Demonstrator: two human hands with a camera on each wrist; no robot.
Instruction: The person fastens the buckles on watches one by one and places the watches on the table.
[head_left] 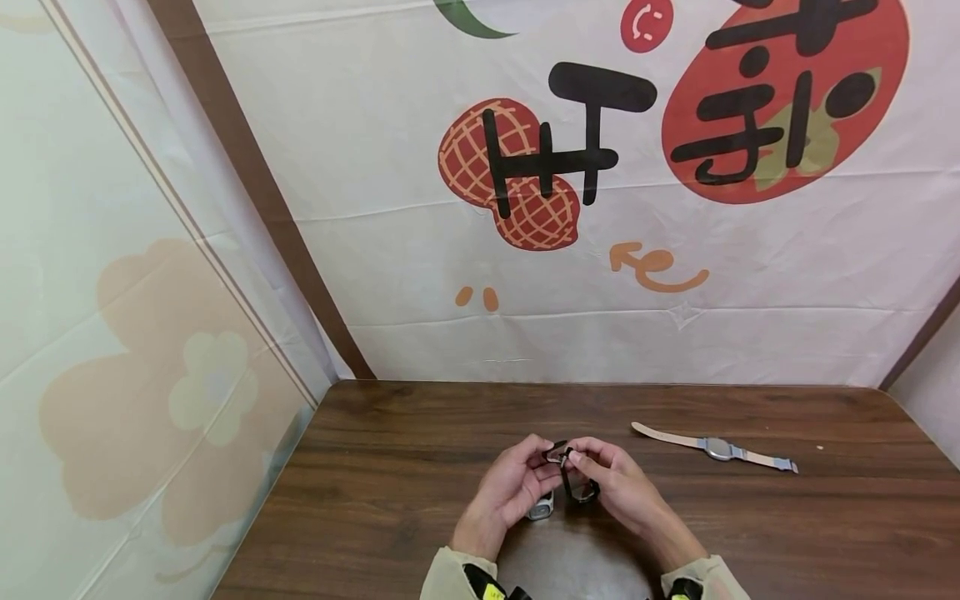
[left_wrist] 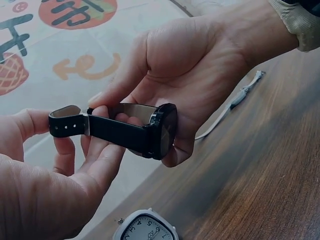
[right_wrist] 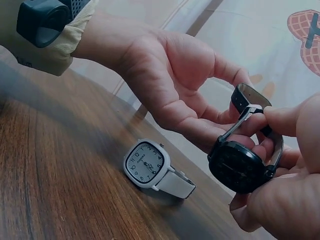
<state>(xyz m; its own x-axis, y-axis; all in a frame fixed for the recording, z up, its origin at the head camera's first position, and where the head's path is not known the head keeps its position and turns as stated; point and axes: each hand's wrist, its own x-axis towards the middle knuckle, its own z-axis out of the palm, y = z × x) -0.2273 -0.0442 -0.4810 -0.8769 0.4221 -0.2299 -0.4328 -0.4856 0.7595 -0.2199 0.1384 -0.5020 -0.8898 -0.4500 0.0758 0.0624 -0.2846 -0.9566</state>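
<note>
While left hand [head_left: 510, 485] and right hand [head_left: 624, 490] pinch the black watch [left_wrist: 117, 131], dial [right_wrist: 235, 167] illegible, printed cloth [head_left: 375, 250] backs the wood-grain table [head_left: 367, 483].

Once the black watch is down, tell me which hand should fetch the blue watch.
Probably the right hand: it is nearer the blue watch than the left hand is. Both hold the black watch now.

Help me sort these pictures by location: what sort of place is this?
Probably a makeshift indoor workspace, though the wider room is out of view. A wood-grain table is backed by a creased, printed hanging, and a black watch is being handled above it, near a white watch.
</note>
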